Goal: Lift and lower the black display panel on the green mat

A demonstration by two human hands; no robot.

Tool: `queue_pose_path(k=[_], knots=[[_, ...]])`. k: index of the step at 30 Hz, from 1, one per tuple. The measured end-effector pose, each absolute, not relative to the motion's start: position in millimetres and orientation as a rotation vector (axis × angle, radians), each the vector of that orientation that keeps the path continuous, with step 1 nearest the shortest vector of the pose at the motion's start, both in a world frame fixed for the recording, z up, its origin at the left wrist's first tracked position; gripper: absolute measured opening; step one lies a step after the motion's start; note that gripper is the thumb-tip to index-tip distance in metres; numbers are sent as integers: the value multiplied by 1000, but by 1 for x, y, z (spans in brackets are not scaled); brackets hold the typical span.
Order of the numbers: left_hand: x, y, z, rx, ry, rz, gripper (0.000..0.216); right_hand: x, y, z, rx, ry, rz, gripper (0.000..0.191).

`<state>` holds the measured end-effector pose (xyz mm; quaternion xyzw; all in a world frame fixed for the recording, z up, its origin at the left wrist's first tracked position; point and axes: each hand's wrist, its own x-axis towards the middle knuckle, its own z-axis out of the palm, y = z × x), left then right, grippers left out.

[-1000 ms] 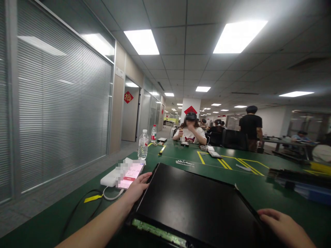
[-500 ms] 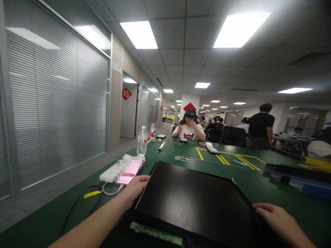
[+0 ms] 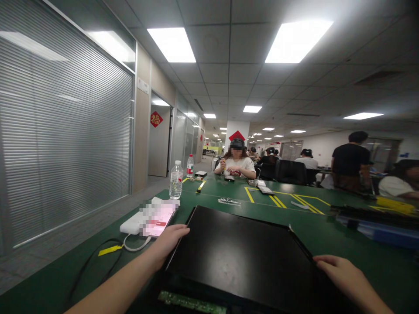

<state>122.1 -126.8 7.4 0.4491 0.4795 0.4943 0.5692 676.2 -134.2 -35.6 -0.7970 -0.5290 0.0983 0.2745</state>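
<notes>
A large flat black panel (image 3: pixel 238 257) lies on the green table (image 3: pixel 327 235) in front of me, with a strip of green circuit board (image 3: pixel 191 302) showing along its near edge. My left hand (image 3: pixel 168 242) grips the panel's left edge, fingers curled over it. My right hand (image 3: pixel 340 274) holds the right edge, fingers bent around the side.
A phone with a lit pink screen (image 3: pixel 159 218) rests on a white power bank (image 3: pixel 132 224) with a cable, left of the panel. A water bottle (image 3: pixel 176 179) stands farther back. A person (image 3: pixel 236 162) sits across the table; others stand and sit at right. Dark trays (image 3: pixel 376 218) lie right.
The view has swung a little to the right and down. Both hands stay on the panel's edges; the standing person in black at right has shifted rightward.
</notes>
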Motion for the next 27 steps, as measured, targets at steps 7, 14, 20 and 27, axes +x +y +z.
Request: queue_pose_path(k=[7,14,20,27], knots=[[123,-122,-5,1218,1149,1159,43,677,-135,-38,-2108,-1418,251,33],[125,-132,9,1369,1297,1141,45,669,-139,-34,-2070,-1443,276,32],[129,-138,19,1383,1154,1203,39,669,-140,-29,-2092,-1438,335,36],[132,-143,33,1307,1008,1289,46,676,-136,-34,-2051,-1427,318,38]])
